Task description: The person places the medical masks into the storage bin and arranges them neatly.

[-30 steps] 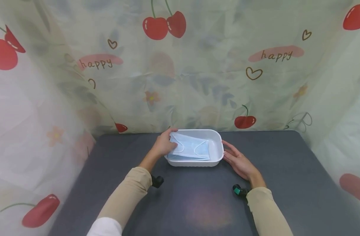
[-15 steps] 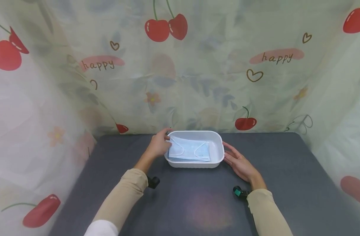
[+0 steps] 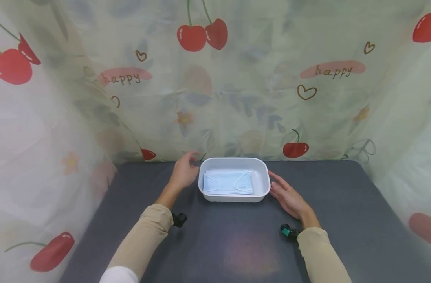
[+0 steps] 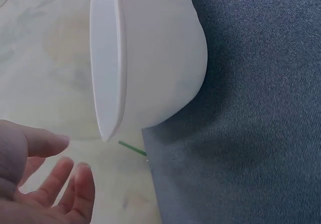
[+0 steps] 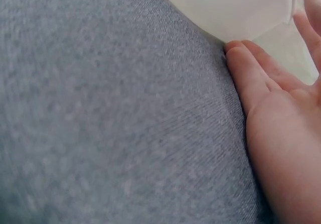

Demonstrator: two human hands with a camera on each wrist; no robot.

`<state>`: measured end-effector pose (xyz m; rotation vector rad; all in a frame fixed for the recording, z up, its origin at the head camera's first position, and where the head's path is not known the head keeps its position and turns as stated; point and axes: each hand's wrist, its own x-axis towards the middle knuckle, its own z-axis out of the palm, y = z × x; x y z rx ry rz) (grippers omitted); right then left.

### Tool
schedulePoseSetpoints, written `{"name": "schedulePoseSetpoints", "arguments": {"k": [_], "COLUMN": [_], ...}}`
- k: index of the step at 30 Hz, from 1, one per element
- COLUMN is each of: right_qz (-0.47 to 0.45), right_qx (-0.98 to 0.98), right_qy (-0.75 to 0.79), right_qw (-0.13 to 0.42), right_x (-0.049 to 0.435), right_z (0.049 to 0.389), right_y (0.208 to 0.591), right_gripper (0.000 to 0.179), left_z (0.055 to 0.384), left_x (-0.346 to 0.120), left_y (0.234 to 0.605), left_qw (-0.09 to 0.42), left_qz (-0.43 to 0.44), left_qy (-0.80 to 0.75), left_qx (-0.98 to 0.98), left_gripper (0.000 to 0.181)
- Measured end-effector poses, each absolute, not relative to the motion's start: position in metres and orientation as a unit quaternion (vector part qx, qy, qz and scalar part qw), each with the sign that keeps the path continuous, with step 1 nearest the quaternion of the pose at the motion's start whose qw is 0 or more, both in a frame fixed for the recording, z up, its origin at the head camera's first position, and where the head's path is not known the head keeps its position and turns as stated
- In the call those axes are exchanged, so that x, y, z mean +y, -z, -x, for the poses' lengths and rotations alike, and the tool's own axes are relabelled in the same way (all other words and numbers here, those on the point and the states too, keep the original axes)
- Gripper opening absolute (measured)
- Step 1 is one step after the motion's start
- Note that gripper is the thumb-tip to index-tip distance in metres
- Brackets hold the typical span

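Note:
A white plastic tray [image 3: 261, 184] sits near the back edge of the table. Inside it lie light-blue face masks [image 3: 227, 183], stacked flat, with white ear loops showing on the top one. My left hand [image 3: 184, 171] is just off the tray's left end, holding nothing, its fingers loosely bent; the left wrist view shows a gap between the fingers and the tray wall [image 4: 160, 53]. At the right end my right hand [image 3: 287, 198] has its fingers extended, and in the right wrist view the fingertips [image 5: 235, 47] are right at the tray's base.
The dark grey table [image 3: 243, 236] stretches in front of the tray and to both sides. A printed curtain [image 3: 236, 78] with cherries and "happy" lettering hangs right behind the table and along its sides.
My left hand has let go of the mask and drawn back left out of the tray. The mask now lies flat on the others. The right hand stays in place.

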<state>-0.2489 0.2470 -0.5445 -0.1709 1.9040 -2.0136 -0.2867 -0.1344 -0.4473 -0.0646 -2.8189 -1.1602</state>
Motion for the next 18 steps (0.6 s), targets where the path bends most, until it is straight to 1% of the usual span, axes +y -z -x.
{"name": "schedulePoseSetpoints", "arguments": {"k": [5,10,15,18], "right_qz": [0.037,0.014,-0.005,-0.006], "right_qx": [0.681,0.728,0.776,0.798], "right_qy": [0.709,0.665,0.616,0.593], "right_qw": [0.179,0.168,0.138,0.108], "right_x": [0.25,0.252,0.252,0.25], "right_z": [0.252,0.252,0.255,0.257], "right_y": [0.54,0.534,0.517,0.501], "right_gripper": [0.062,0.069,0.075,0.073], "left_z": [0.286,0.283,0.279,0.277], "left_x": [-0.134,-0.131,-0.127,-0.124], "left_y": [0.442,0.436,0.433,0.433], "left_qw": [0.101,0.153,0.204,0.231], "left_qz": [0.034,0.047,0.076,0.09], "left_qy": [0.38,0.348,0.277,0.248], "left_qx": [-0.919,-0.924,-0.936,-0.937], "left_gripper": [0.05,0.045,0.048,0.05]}}
